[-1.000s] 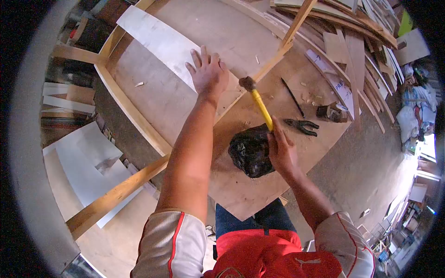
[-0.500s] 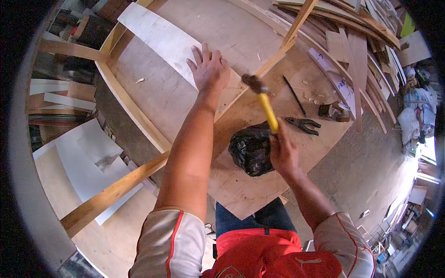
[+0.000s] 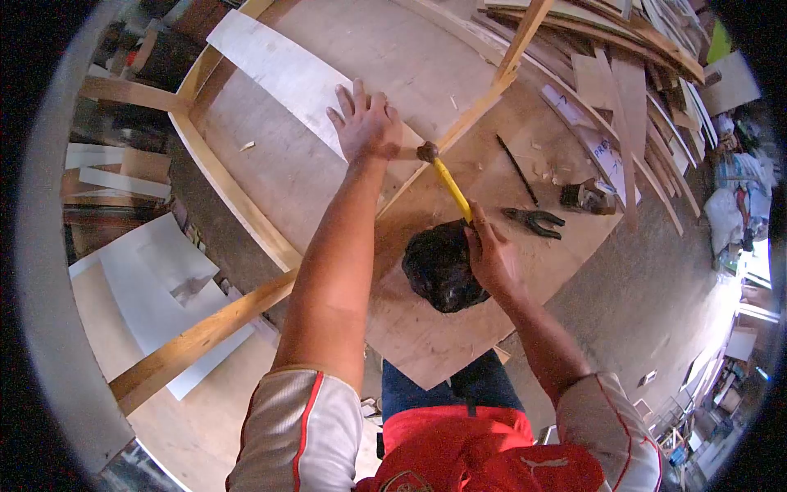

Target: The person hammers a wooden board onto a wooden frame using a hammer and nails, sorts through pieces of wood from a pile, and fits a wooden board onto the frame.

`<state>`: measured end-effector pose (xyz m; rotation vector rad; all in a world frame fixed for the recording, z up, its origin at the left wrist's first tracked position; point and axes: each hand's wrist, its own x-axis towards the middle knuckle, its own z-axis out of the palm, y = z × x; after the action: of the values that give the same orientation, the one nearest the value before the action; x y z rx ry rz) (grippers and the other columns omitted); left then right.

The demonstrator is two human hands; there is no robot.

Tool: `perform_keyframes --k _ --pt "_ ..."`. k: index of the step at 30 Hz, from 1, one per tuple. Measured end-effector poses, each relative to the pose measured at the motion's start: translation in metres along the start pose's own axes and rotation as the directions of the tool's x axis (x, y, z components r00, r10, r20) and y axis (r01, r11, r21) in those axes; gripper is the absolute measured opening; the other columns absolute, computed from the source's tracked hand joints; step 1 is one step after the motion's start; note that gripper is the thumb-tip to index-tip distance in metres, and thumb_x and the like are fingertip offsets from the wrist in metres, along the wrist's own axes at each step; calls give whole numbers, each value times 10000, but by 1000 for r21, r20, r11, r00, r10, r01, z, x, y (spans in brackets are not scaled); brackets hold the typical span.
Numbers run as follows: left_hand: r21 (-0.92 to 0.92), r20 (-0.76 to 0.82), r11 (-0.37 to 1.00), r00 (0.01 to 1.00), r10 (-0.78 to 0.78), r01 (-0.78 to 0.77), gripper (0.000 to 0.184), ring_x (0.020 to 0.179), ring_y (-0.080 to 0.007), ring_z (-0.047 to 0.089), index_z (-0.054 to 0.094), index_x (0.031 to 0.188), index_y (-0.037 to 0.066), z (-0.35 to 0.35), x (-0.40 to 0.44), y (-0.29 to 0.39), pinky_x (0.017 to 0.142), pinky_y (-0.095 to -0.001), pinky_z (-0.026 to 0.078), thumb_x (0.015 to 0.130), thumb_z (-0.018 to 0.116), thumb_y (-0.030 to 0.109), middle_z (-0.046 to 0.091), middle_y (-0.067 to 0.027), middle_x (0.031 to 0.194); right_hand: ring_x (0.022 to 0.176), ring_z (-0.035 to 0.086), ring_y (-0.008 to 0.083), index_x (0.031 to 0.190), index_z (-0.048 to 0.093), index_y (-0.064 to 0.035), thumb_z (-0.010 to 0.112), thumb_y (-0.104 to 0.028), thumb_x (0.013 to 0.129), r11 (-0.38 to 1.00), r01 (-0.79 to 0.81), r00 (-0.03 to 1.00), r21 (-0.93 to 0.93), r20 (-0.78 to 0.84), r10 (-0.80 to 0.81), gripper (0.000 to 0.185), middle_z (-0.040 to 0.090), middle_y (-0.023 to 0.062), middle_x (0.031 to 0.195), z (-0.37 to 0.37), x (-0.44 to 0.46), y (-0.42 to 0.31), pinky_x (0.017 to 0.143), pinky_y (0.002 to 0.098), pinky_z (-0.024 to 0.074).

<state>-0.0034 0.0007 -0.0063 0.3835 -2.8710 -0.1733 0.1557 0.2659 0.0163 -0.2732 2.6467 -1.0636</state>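
My left hand [image 3: 366, 125] lies with spread fingers on a long white board [image 3: 279, 70] that spans the wooden frame [image 3: 238, 201]. Wrapped round the yellow handle of a hammer [image 3: 451, 187] is my right hand [image 3: 498, 261]. The hammer's dark head is at the end of the board, over the frame's edge strip; a nail cannot be made out there. A black plastic bag [image 3: 443, 266] sits just left of my right hand. Pliers [image 3: 534, 221] with dark handles and a thin black pencil-like stick [image 3: 517, 169] lie to the right.
A small dark open box [image 3: 584, 198] stands near the right edge of the plywood sheet [image 3: 426, 353]. Wood strips and offcuts [image 3: 627, 115] are piled at the upper right. White panels [image 3: 156, 271] lie at the lower left, below a frame leg [image 3: 205, 340].
The hammer head has come down and left onto the board's end by the frame edge. My right hand has moved slightly left with it; my left hand stays on the board.
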Motion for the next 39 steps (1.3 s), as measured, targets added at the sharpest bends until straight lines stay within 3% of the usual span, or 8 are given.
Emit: perform_keyframes --k 4,16,20,22,26,29,32,39 --pt "6 33 1000 999 4 -4 389 1513 -441 181 628 1274 152 -4 -3 3 1183 -675 157 984 465 354 351 -157 1585 852 683 483 1554 324 -277 548 -231 1022 984 126 982 125 -154 -106 579 675 268 1080 -22 -10 -24 671 543 573" --pt "25 91 999 995 -33 31 423 1527 -417 155 605 1325 172 -6 -5 2 1195 -657 148 992 450 382 314 -125 1614 896 677 495 1553 326 -290 504 -299 1046 999 -46 998 -3 47 46 537 668 284 1111 -7 -6 -14 709 577 557" --pt "10 60 999 997 -41 40 474 1519 -415 178 551 1389 177 -2 -2 3 1205 -623 165 979 495 406 330 -166 1593 975 701 404 1509 433 -159 569 -177 1022 992 -114 991 49 68 111 506 679 274 1078 -14 1 -16 797 455 556" --pt "-87 -38 994 997 -64 60 570 1503 -420 210 487 1428 133 1 -7 0 1204 -593 197 946 571 426 331 -219 1568 929 712 369 1503 448 -152 565 -174 1025 951 -279 955 137 141 260 493 682 268 1047 -29 -1 -31 790 427 552" --pt "-342 -383 921 868 -317 185 821 1462 -418 284 379 1459 28 5 -23 -17 1189 -528 259 860 721 473 308 -290 1538 794 650 247 1495 464 -117 552 -163 1035 967 -88 972 240 -192 136 470 659 209 915 -39 -27 -4 735 376 530" --pt "-802 -174 447 563 -808 395 935 1409 -385 381 366 1477 23 16 -60 -26 1127 -492 365 847 695 630 397 -217 1518 740 545 145 1503 454 -80 547 -161 1043 936 -188 956 297 -163 244 475 588 87 840 -57 -40 4 678 325 499" --pt "-700 657 -558 708 -260 445 937 1375 -352 445 393 1499 75 -11 -84 -25 1114 -489 391 880 524 766 456 -157 1512 701 489 96 1506 459 -94 548 -166 1046 917 -142 952 372 -201 229 475 520 14 812 -50 -45 39 626 273 452" --pt "-631 646 -558 764 8 539 1079 1396 -352 435 381 1537 152 5 -78 -36 1134 -547 356 817 225 940 457 -112 1535 608 422 51 1485 459 -107 528 -190 1057 772 -287 913 567 -84 400 441 446 -52 751 -51 -68 58 523 226 400"
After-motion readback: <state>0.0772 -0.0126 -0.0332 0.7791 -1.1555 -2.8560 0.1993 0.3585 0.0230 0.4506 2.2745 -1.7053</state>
